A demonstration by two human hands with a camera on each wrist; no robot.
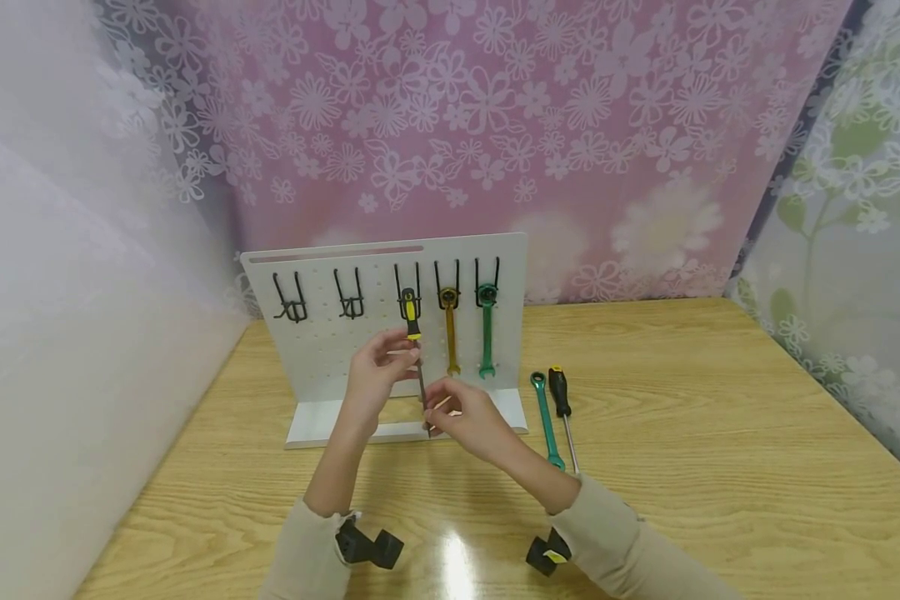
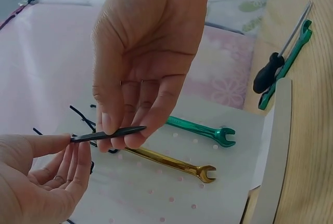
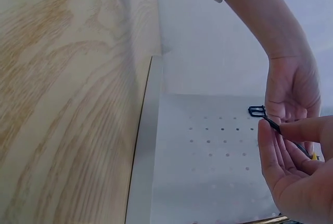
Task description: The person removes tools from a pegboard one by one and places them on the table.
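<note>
A screwdriver with a black and yellow handle stands nearly upright before the pegboard, handle up. Its handle overlaps the third hook in the head view; whether it sits in that hook I cannot tell. My left hand pinches the shaft just below the handle. Lower down, near the flat tip, my right hand pinches the same dark shaft between thumb and fingers. Beside it on the board hang a gold wrench and a green wrench.
The white pegboard stands on the wooden table. Two black double hooks at its left bear nothing. Right of the board lie another green wrench and a black-handled screwdriver. A pale wall is on the left.
</note>
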